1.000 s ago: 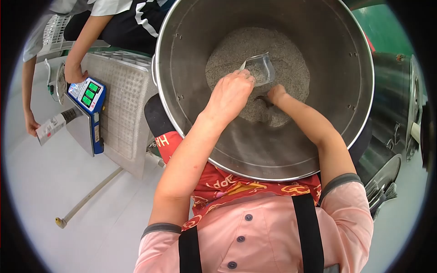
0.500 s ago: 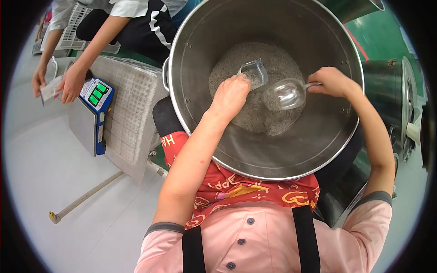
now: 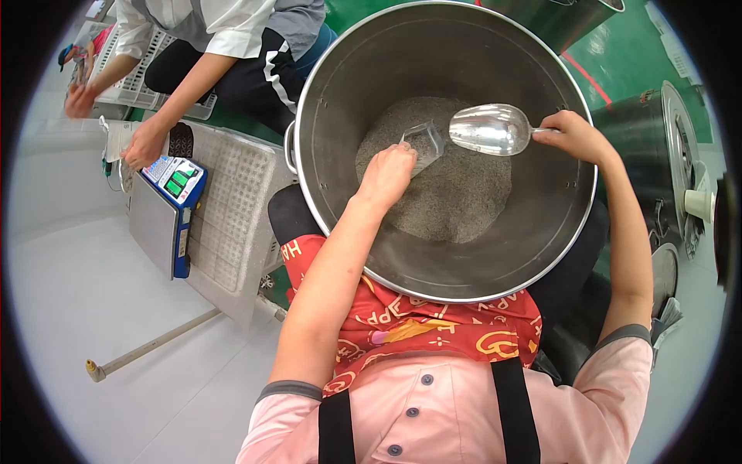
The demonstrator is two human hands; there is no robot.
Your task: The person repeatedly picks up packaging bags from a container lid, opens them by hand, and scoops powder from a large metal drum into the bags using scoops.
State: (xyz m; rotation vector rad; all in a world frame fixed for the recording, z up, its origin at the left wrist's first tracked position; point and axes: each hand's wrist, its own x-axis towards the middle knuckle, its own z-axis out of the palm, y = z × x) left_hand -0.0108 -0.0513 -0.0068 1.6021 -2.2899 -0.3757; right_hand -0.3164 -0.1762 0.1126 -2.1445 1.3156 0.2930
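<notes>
My left hand [image 3: 388, 172] is closed on the edge of a small clear plastic bag [image 3: 430, 147], held with its mouth spread over the pot. Inside the large steel pot [image 3: 456, 280], grey-brown grains [image 3: 452, 205] cover the bottom. The fingers of my right hand [image 3: 576, 137] wrap round the handle of a shiny metal scoop [image 3: 491, 130]. No grains show in the scoop's bowl, which is just right of the bag and apart from it. How much the bag contains is hard to make out.
On the left, a co-worker [image 3: 224, 31] sits by a blue digital scale [image 3: 182, 185] on a pale plastic platform [image 3: 224, 193]. Lidded steel drums [image 3: 638, 147] stand on the right. A pole [image 3: 154, 344] sticks out at lower left.
The scoop has risen away from the grains, up and left toward the bag, and its bowl has turned. The bag stays in my left hand. The co-worker's hands have moved apart.
</notes>
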